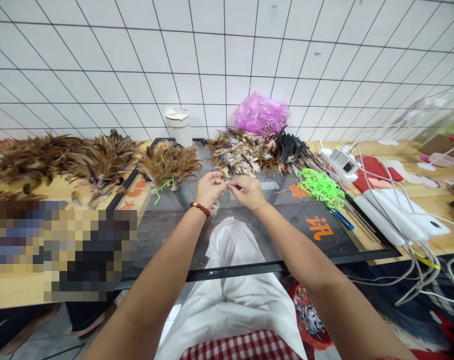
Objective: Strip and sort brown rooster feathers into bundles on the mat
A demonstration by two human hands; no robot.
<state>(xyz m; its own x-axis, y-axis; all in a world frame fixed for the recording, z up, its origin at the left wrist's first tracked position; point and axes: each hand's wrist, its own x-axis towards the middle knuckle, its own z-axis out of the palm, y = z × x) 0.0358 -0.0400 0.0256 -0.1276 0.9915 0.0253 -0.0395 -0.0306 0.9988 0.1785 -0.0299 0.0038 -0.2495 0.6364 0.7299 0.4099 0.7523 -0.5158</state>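
Note:
My left hand and my right hand meet over the dark glass tabletop, thumbs and fingertips pinched together. Something small and pale sits between the fingertips, too small to name. Right behind my hands lies a heap of mottled feathers, with black feathers at its right end. Left of my left hand is a bunch of brown feathers with a bright green string at its base. A tangle of green strings lies to the right of my right hand.
A white lidded cup and a pink plastic bag stand by the tiled wall. More brown feathers cover the left. At right are a blue cutter, a power strip, white cables and a white device. A red basket sits below.

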